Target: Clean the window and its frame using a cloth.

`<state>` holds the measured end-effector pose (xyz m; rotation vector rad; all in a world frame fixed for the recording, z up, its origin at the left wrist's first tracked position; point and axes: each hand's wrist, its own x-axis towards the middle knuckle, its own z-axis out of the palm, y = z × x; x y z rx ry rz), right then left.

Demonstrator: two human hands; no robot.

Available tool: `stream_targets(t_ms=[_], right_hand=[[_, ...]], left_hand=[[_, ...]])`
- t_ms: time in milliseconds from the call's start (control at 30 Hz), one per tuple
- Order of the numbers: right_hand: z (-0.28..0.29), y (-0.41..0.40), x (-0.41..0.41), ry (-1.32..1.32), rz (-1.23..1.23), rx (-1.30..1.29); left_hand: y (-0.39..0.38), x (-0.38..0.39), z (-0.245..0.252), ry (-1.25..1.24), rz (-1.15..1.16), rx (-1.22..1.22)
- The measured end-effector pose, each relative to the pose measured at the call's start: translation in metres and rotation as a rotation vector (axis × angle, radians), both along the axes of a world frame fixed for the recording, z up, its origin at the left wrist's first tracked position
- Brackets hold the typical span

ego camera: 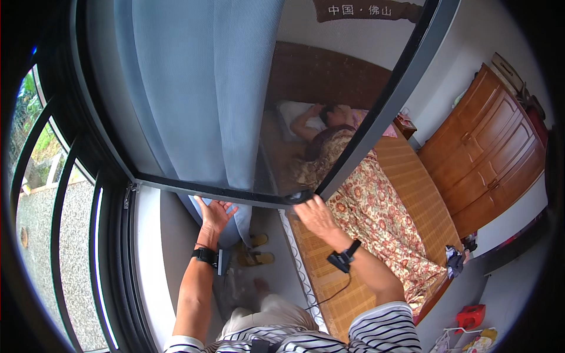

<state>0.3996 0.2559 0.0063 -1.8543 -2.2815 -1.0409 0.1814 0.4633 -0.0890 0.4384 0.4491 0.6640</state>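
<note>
A dark-framed, see-through window panel, which looks like a mesh screen sash, stands swung into the room before me. Beneath its lower rail my left hand is raised palm up, fingers spread and tips at the rail's underside. At the panel's lower free corner is my right hand, its fingers over a small dark object. That object is blurred and partly covered, so I cannot tell what it is. Both wrists wear black straps with small devices. Blue curtains hang behind the panel.
To the right, a person lies on a bed with a woven mat and floral blanket. Window bars line the left. Slippers lie on the floor below. A wooden wardrobe and red stool stand farther right.
</note>
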Motion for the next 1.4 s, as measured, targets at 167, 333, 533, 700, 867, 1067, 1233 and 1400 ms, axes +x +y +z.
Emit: stream_targets(t_ms=[167, 333, 533, 700, 867, 1067, 1233, 1400], right_hand=[[0.059, -0.012, -0.016, 0.028, -0.129, 0.046], [0.161, -0.012, -0.012, 0.119, -0.213, 0.683], [0.078, 0.010, 0.002, 0.053, -0.225, 0.483], [-0.018, -0.007, 0.004, 0.262, -0.239, 0.161], [-0.034, -0.006, -0.010, 0.305, -0.111, 0.071], [-0.049, 0.039, -0.014, 0.046, 0.160, -0.028], [-0.053, 0.104, -0.077, 0.133, 0.171, 0.024], [-0.050, 0.140, -0.113, 0.147, 0.205, -0.002]], left_hand=[[0.005, -0.004, -0.006, -0.026, -0.026, 0.000], [-0.001, -0.005, 0.000, 0.004, 0.012, -0.041], [0.001, -0.001, -0.001, -0.025, 0.010, -0.042], [0.005, 0.007, -0.007, -0.080, -0.010, -0.027], [0.004, -0.003, -0.006, -0.044, 0.029, -0.045], [0.004, 0.001, -0.004, -0.050, 0.011, -0.065], [0.007, 0.002, -0.004, -0.069, -0.007, -0.072], [0.003, -0.003, -0.010, -0.331, -0.060, -0.099]])
